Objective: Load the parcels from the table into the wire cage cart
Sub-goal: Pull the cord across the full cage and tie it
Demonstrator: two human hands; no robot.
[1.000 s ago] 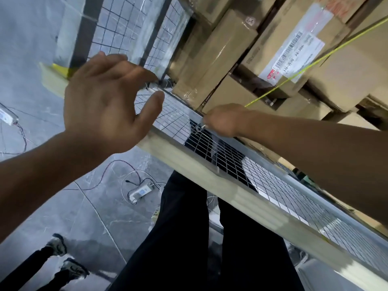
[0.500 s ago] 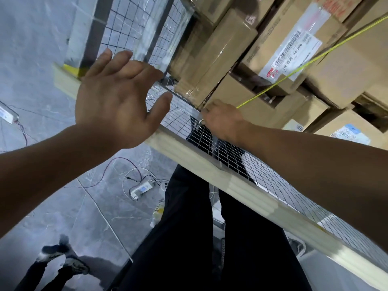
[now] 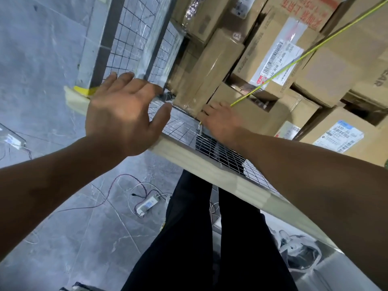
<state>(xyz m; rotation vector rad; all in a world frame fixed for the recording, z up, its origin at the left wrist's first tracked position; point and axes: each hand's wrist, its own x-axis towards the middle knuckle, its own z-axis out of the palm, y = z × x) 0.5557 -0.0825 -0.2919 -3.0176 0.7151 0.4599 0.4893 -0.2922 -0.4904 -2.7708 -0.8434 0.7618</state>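
Observation:
The wire cage cart (image 3: 134, 45) is stacked with several brown cardboard parcels, among them a long taped box (image 3: 212, 70) and a box with a white barcode label (image 3: 279, 51). The cage's front mesh panel (image 3: 180, 127) with its padded pale rim (image 3: 189, 152) runs diagonally below my arms. My left hand (image 3: 123, 118) hovers spread and flat over the panel's left corner, holding nothing. At the panel's top edge my right hand (image 3: 222, 120) grips the end of a yellow-green cord (image 3: 294, 59) that stretches up to the right across the parcels.
My dark trouser legs (image 3: 199, 227) stand against the cage front. On the grey tiled floor lie a white power strip (image 3: 147, 204) with red and white cables and a white device (image 3: 12, 139) at the left edge. A crumpled plastic bag (image 3: 298, 255) lies low right.
My left hand has drifted right and closer to the panel's corner. My right hand has shifted a little along the top edge toward the boxes, still on the cord.

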